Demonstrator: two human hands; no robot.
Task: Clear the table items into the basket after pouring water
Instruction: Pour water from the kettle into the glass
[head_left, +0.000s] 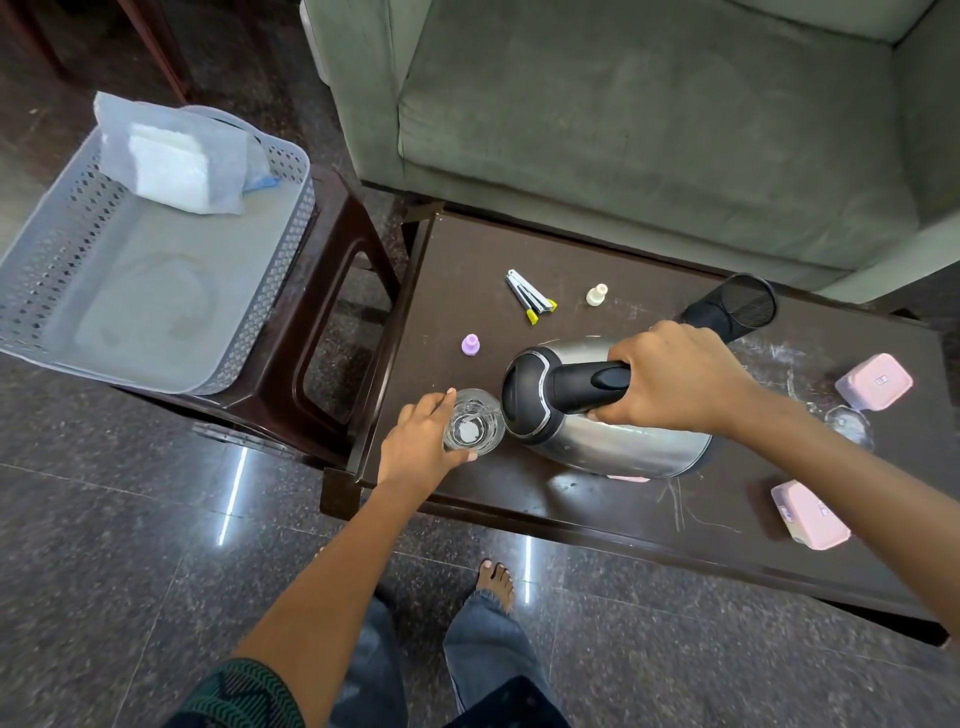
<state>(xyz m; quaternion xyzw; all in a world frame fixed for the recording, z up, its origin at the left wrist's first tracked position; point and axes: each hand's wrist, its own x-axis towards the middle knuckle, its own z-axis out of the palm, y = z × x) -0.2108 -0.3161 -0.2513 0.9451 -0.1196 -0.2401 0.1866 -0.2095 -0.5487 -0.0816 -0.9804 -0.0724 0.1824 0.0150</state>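
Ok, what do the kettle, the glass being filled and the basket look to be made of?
Kettle: polished metal body, probably stainless steel, mirror reflections; matte black handle and lid, likely plastic. Glass: clear, likely glass, since the table shows through it. Basket: pale grey, looks like moulded plastic, with regular perforations in its walls.

So the steel kettle (613, 441) with the black lid and handle is tipped over sideways mid-frame, spout right at the rim of a clear glass (474, 423) standing on the dark desk (597, 514). Scattered on the desk: a lilac cap (470, 344) and a cream cap (597, 294), a white clip thing with yellow tips (530, 299), a black mesh cup (737, 310) on its side, two pink boxes (874, 381) at the right. The grey perforated basket (280, 270) sits upper left with a bagged white pack (171, 161) inside.
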